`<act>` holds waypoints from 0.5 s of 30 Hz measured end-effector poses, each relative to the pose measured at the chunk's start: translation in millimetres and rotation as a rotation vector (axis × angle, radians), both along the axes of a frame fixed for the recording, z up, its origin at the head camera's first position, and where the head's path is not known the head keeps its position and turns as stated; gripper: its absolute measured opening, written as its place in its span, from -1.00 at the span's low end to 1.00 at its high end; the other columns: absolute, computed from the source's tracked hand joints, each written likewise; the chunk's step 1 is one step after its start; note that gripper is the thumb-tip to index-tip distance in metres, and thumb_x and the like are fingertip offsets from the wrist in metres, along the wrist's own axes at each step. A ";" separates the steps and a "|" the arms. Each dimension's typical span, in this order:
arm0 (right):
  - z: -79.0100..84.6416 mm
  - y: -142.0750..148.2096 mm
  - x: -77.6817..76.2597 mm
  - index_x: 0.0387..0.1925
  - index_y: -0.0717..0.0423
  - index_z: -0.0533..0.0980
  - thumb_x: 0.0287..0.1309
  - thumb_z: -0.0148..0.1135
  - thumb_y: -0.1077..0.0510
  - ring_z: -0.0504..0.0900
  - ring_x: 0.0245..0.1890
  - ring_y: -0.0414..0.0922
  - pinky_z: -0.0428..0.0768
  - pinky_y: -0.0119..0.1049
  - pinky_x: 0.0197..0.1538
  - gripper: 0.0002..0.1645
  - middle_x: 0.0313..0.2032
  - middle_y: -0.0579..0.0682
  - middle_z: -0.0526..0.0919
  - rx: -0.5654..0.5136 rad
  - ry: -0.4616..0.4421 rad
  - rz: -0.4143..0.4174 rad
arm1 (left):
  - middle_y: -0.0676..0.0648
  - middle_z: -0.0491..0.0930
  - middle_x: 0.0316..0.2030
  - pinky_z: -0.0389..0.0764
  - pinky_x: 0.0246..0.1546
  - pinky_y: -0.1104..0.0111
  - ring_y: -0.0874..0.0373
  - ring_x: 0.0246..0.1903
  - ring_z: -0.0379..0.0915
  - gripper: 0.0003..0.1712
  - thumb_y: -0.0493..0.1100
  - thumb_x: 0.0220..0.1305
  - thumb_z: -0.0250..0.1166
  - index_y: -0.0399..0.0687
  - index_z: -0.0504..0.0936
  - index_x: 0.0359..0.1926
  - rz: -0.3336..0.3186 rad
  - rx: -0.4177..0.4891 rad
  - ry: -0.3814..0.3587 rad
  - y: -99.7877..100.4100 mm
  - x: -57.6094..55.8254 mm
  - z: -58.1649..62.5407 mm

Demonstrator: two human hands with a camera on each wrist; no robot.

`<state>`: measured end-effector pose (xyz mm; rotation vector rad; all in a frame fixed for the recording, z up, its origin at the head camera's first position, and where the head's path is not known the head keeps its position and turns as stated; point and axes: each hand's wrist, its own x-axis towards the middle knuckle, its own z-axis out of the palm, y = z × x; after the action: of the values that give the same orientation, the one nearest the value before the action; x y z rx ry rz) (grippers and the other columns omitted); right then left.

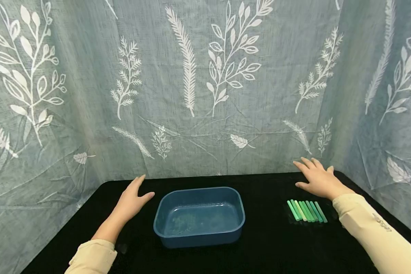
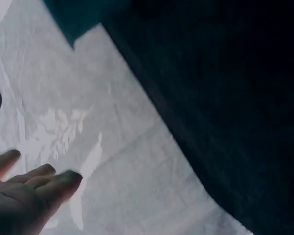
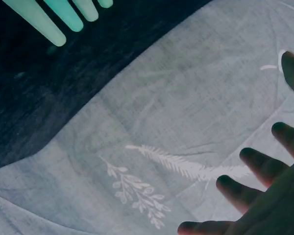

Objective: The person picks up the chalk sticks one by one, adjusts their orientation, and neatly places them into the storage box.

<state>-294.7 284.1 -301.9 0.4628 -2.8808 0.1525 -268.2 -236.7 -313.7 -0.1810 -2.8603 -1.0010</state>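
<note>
A blue rectangular plastic basin [image 1: 199, 239] with rounded corners sits mid-table; no objects show inside it. My left hand [image 1: 129, 203] hovers to its left, fingers extended and thumb spread, holding nothing. The left wrist view shows those loosely extended fingers [image 2: 59, 188] and a corner of the basin [image 2: 81, 19]. To the basin's right lies a row of several slim sticks [image 1: 307, 211] in green shades, from pale lime to teal; rounded ends of some sticks [image 3: 54, 36] appear in the right wrist view. Just beyond the row, my right hand [image 1: 320, 182] is raised with fingers spread, touching none of them.
A black cloth covers the table [image 1: 267, 243]. Grey-blue curtains [image 1: 205, 148] with white leaf patterns hang behind it and along both sides, close to the table's edges.
</note>
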 end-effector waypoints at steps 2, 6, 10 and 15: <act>0.8 0.1 -0.5 0.36 0.32 0.23 0.23 0.28 0.03 0.14 0.25 0.49 0.13 0.63 0.00 -0.20 0.31 0.47 0.19 0.006 0.013 -0.003 | -0.53 -0.15 0.41 0.06 0.28 -0.28 -0.48 0.36 -0.19 -0.17 -0.12 0.43 0.13 -0.37 -0.09 0.48 0.002 0.116 -0.041 0.2 2.4 -1.1; 2.7 -0.1 -1.4 0.33 0.36 0.25 0.24 0.27 0.05 0.37 0.12 0.45 0.40 0.42 -0.06 -0.24 0.19 0.50 0.34 0.006 -0.017 0.009 | -0.48 -0.17 0.44 0.10 0.31 -0.19 -0.42 0.38 -0.16 -0.17 -0.18 0.47 0.07 -0.26 -0.22 0.52 0.033 0.417 -0.164 -2.0 11.1 -3.4; 5.5 -1.0 -4.7 0.31 0.42 0.25 0.28 0.23 0.06 0.41 0.10 0.43 0.47 0.28 -0.02 -0.26 0.16 0.53 0.36 -0.065 -0.071 0.023 | -0.44 -0.21 0.46 0.08 0.35 -0.14 -0.37 0.41 -0.18 -0.17 -0.27 0.47 0.01 -0.21 -0.31 0.52 0.070 0.685 -0.233 -6.6 16.6 -5.5; 11.9 -0.8 -11.3 0.25 0.53 0.27 0.34 0.16 0.07 0.48 0.04 0.38 0.52 0.18 -0.03 -0.32 0.07 0.53 0.44 -0.259 -0.165 0.060 | -0.48 -0.15 0.44 0.12 0.34 -0.08 -0.33 0.39 -0.09 -0.22 -0.29 0.49 -0.02 -0.30 -0.27 0.50 0.067 0.847 -0.295 -10.4 15.8 -7.7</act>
<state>-306.0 283.3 -290.0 0.5079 -2.9466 0.5914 -252.5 -247.1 -321.3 0.1474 -2.3451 -2.2372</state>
